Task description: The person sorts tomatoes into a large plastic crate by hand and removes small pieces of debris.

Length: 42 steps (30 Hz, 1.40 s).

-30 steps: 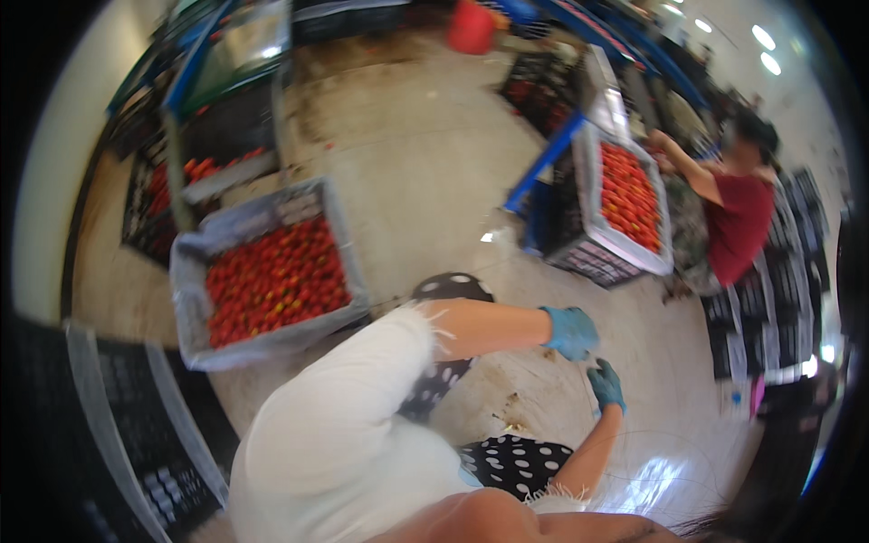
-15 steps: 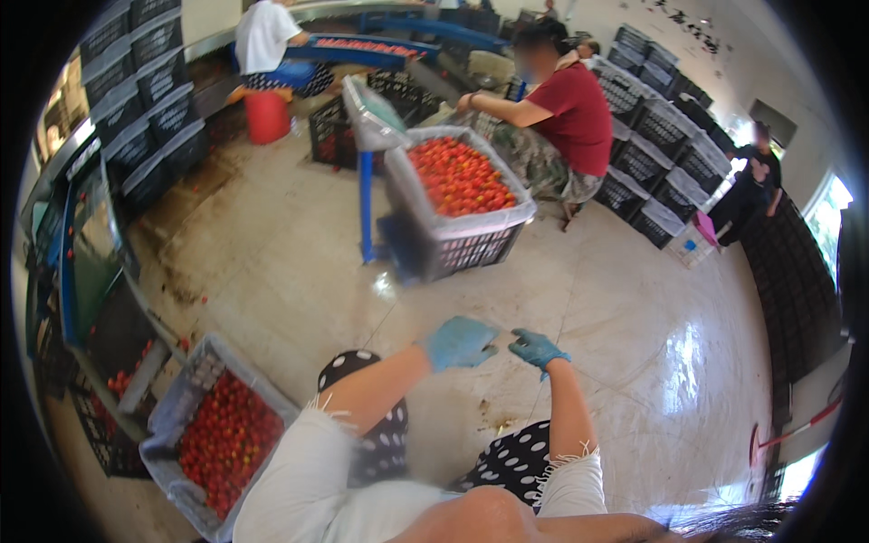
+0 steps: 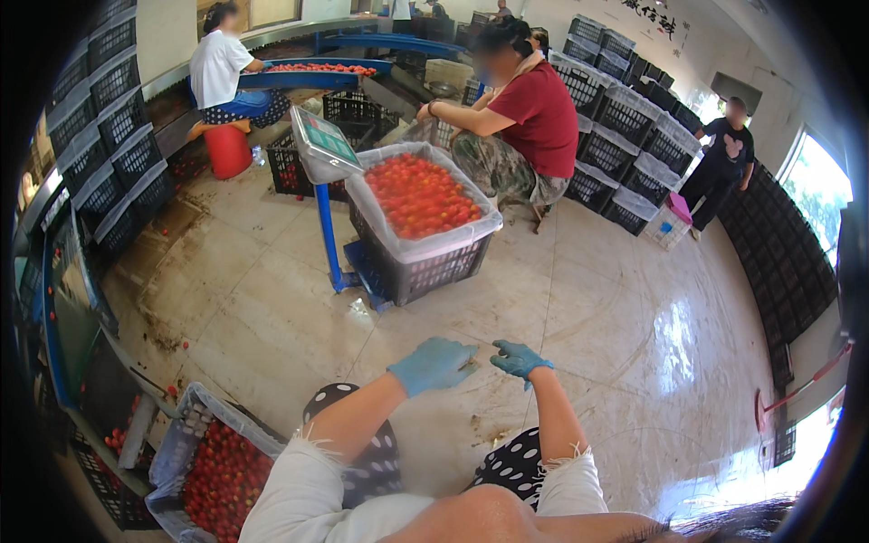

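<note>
My left hand [image 3: 434, 366], in a blue glove, is stretched forward over the floor, its fingers apart and loosely bent. Facing it across a small gap is my right hand [image 3: 520, 359], also gloved in blue, with fingers spread. Neither holds or touches anything I can see. Beyond them a black crate [image 3: 444, 271], lined with clear plastic, stands on a blue platform scale [image 3: 337, 258] and is full of red cherry tomatoes [image 3: 425, 196]. To my lower left sits another lined crate [image 3: 167, 471], with small red tomatoes [image 3: 226, 471] inside.
A sorting machine [image 3: 77, 335] runs along the left. Stacked black crates [image 3: 625, 122] line the back right, with more [image 3: 113, 136] at left. A person in red [image 3: 543, 113] squats behind the scale; another sits on a red bucket [image 3: 227, 152]; a third stands [image 3: 729, 158] at right.
The view has shifted, so the scale and its crate appear lower and further left. My hands keep nearly the same pose, both empty. The standing person at right shows more fully.
</note>
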Tool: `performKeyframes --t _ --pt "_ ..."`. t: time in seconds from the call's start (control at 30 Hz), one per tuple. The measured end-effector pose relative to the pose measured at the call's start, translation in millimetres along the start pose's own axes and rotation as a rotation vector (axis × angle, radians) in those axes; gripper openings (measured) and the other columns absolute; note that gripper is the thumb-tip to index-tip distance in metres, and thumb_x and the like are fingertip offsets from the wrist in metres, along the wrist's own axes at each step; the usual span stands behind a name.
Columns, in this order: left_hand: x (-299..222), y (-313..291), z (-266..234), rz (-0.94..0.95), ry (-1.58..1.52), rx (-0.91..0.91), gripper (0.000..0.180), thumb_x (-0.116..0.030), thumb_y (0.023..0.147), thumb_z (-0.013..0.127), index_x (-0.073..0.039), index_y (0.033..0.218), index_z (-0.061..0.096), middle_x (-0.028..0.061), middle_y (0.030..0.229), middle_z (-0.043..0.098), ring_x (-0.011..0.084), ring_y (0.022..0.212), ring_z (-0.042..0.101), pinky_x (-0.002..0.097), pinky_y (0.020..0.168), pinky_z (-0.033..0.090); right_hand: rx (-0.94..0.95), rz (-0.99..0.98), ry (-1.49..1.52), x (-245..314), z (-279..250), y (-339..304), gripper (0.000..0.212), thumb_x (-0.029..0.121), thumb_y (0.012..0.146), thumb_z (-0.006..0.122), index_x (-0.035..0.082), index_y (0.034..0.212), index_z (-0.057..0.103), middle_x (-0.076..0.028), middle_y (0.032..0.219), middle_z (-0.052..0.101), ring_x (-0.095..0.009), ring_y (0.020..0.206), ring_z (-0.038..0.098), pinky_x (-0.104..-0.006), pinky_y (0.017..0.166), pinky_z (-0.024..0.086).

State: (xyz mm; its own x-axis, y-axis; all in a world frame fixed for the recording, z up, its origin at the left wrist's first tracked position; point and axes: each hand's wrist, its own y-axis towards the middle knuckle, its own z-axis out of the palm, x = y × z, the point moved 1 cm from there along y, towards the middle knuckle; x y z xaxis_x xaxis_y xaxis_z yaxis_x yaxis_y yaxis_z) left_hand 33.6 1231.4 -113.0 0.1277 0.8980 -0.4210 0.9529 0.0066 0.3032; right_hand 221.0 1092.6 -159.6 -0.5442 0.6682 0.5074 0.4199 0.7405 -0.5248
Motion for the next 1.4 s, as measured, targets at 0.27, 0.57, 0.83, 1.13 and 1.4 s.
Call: performKeyframes --t 0.27,0.57,0.83,1.13,1.4 --pt "2.6 -1.5 2.9 -0.020 0.015 -0.019 0.030 -0.032 0.082 0.051 -0.009 0.099 0.057 0.0165 0.070 0.061 0.0345 0.063 0.059 0.0455 0.057 0.047 -0.013 0.034 0.022 34.7 -7.1 -23.8 0.059 0.040 0.079 0.051 0.011 0.130 0.039 -0.019 0.119 0.052 -0.033 0.104 0.054 -0.0397 0.080 0.049" --pt "1.4 0.9 -1.3 -0.098 0.023 0.181 0.037 -0.028 0.080 0.049 -0.012 0.114 0.054 0.0162 0.088 0.062 0.0339 0.077 0.059 0.0434 0.070 0.046 -0.064 -0.063 -0.038 7.9 1.5 -5.1 0.058 0.038 0.080 0.050 0.011 0.130 0.039 -0.019 0.119 0.052 -0.033 0.105 0.053 -0.0387 0.086 0.045" --pt "-4.7 -0.8 -9.0 -0.113 0.031 0.191 0.039 -0.031 0.082 0.048 -0.009 0.114 0.054 0.0176 0.087 0.062 0.0346 0.077 0.059 0.0430 0.070 0.046 0.006 0.037 0.017 25.9 -4.1 -19.5 0.059 0.035 0.080 0.051 0.017 0.134 0.032 -0.013 0.130 0.043 -0.029 0.099 0.056 -0.0416 0.061 0.056" --pt "-2.1 -0.6 -5.2 -0.098 0.036 0.190 0.038 -0.031 0.083 0.047 -0.009 0.113 0.053 0.0175 0.083 0.062 0.0343 0.075 0.059 0.0431 0.068 0.046 0.020 0.050 0.016 31.9 -4.7 -22.1 0.059 0.034 0.081 0.051 0.016 0.134 0.032 -0.014 0.129 0.043 -0.030 0.100 0.055 -0.0423 0.061 0.056" --pt "-2.5 -2.7 -4.9 -0.073 0.028 0.157 0.037 -0.030 0.083 0.048 -0.009 0.113 0.052 0.0178 0.080 0.061 0.0349 0.073 0.059 0.0435 0.066 0.046 0.032 0.076 0.038 46.3 -8.2 -35.3 0.058 0.034 0.081 0.051 0.016 0.133 0.033 -0.014 0.130 0.042 -0.030 0.100 0.055 -0.0417 0.059 0.056"
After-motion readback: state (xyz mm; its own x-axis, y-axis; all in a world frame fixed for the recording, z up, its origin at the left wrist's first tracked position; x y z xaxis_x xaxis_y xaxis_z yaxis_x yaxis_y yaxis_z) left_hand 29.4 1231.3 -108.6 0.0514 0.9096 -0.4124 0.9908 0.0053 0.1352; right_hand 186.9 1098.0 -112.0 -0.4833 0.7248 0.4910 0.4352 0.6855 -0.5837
